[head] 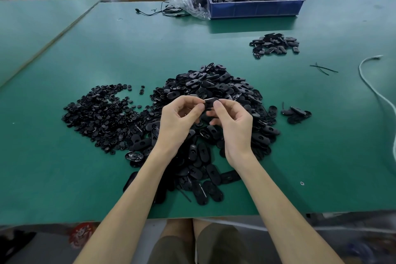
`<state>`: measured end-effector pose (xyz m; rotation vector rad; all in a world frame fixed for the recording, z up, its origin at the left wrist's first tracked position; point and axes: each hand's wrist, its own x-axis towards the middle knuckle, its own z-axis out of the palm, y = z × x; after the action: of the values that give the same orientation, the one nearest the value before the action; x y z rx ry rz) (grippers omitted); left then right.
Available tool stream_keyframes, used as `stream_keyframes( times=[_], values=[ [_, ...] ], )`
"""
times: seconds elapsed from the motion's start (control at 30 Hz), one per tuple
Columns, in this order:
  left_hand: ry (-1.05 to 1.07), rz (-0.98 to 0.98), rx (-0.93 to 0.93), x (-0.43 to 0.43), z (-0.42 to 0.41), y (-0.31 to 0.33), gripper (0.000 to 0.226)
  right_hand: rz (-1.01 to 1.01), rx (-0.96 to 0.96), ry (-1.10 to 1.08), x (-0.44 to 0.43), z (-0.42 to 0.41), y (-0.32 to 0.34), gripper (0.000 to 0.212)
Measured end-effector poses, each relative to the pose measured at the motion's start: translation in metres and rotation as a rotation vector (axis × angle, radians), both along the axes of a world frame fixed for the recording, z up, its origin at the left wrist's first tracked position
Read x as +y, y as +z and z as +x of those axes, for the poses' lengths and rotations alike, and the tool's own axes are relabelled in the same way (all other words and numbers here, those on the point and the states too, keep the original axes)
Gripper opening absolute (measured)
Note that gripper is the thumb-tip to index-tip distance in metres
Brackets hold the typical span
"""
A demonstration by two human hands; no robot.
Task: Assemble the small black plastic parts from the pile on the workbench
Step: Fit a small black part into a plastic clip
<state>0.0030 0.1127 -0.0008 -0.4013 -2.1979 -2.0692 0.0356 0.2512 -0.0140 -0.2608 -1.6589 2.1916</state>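
A large pile of black oval plastic shells (214, 96) lies in the middle of the green workbench (107, 53). To its left spreads a flatter heap of small round black parts (100, 113). Above the pile, my left hand (179, 122) and my right hand (232, 122) meet, and both pinch one black oval part (211, 102) between thumbs and fingertips. The underside of the held part is hidden by my fingers.
A smaller heap of black parts (275, 44) sits at the far right, and a few more (296, 113) lie right of the main pile. A blue bin (255, 9) full of black parts and a clear plastic bag (190, 1) stand at the back. A white cable (377, 92) runs along the right edge.
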Motion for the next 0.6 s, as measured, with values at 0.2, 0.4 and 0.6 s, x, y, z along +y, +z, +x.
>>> stream_keyframes(
  times=[0.2, 0.4, 0.6],
  values=[
    [0.000, -0.001, -0.014, 0.0009, 0.0012, 0.0011, 0.006, 0.015, 0.003, 0.039, -0.0003, 0.0007, 0.0014, 0.005],
    [0.027, -0.008, -0.031, 0.0007, 0.0009, 0.0008, 0.007, 0.039, -0.001, 0.054, 0.0010, 0.0007, 0.0020, 0.005],
    [0.059, -0.003, -0.032, -0.0005, 0.0001, -0.0003, 0.009, 0.054, -0.009, 0.072, 0.0016, 0.0007, 0.0024, 0.005]
  ],
)
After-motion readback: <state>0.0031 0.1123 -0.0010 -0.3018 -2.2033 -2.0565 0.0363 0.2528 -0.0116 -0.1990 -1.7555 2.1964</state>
